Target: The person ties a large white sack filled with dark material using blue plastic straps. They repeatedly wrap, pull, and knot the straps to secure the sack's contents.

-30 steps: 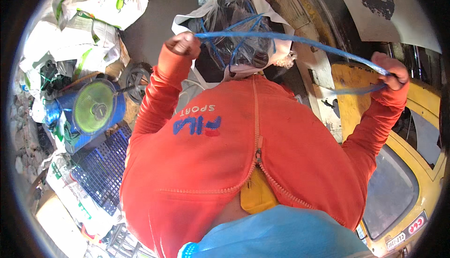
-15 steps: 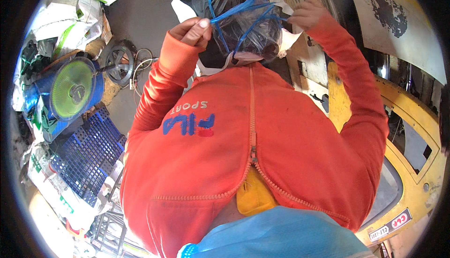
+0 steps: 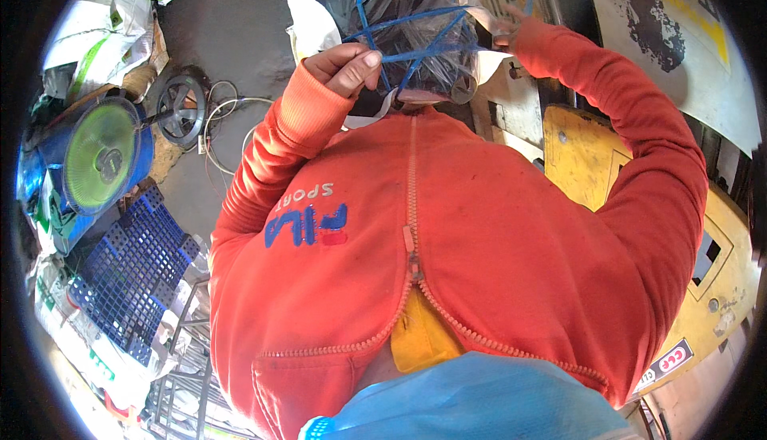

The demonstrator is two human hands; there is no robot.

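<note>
A clear plastic bag (image 3: 431,36) over dark contents lies at the top middle, partly inside a white sack (image 3: 313,16). Blue twine (image 3: 435,55) crosses the bag in several strands. My left hand (image 3: 347,68), at the bag's near left side, is closed with thumb against finger, pinching the twine. Right of the bag, my right hand (image 3: 519,31) is raised, its fingers somewhat smeared by motion. A strand stretched across from the left hand runs to these fingers, which appear curled around it. Both arms wear orange-red sleeves.
At the left stand a green-bladed fan (image 3: 100,155), a blue plastic crate (image 3: 136,268) and white sacks (image 3: 112,28). A black wheel (image 3: 182,108) and a loose cable (image 3: 220,112) lie on the grey floor. A yellow machine panel (image 3: 579,156) is close to my right arm.
My right hand has shifted slightly up and right. My left hand has moved a little right and down, and the strands between the hands now spread apart.
</note>
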